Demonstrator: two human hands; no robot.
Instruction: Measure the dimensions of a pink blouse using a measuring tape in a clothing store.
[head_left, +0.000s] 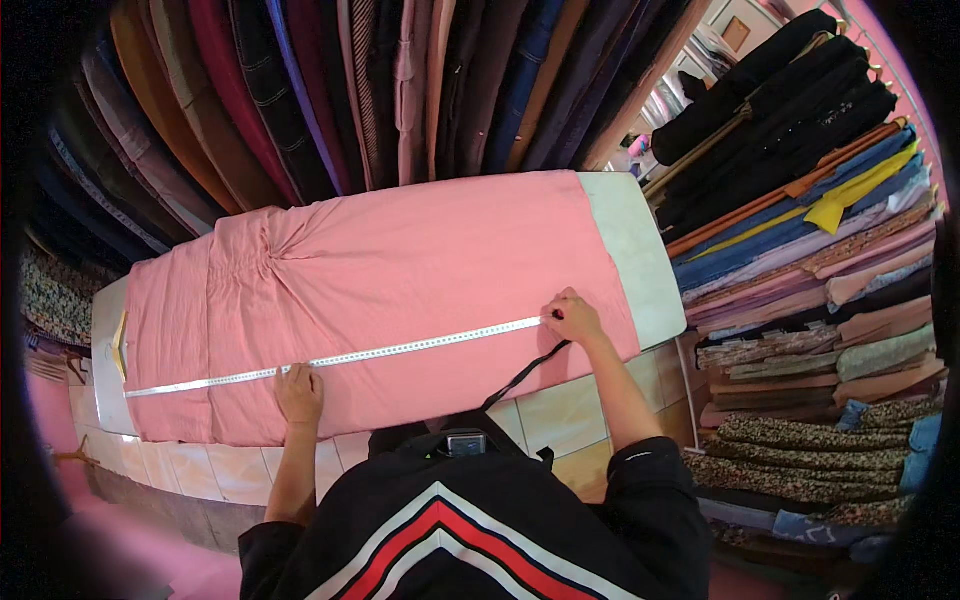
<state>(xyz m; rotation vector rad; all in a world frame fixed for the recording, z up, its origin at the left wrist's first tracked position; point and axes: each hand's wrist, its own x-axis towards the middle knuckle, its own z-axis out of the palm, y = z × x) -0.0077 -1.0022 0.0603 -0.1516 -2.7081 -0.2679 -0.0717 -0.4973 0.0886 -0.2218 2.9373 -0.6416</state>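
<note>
A pink garment (442, 247) with a gathered, twisted part at its upper left lies spread over a pale board (637, 247). Across it, from the left edge towards the right, runs a white measuring tape (412, 347). My left hand (300, 392) rests on the garment, its fingers at the tape's lower edge; whether they pinch the tape cannot be told. My right hand (574, 316) grips the tape's right end, with a small dark part between thumb and fingers. A black strap (525, 373) hangs below my right wrist.
Hanging trousers and other clothes (420, 90) line the far side, close against the board. More garments (810, 285) hang on a rack at the right. A wooden hanger (120, 349) lies at the board's left end. Pale floor tiles (562, 416) show below the board.
</note>
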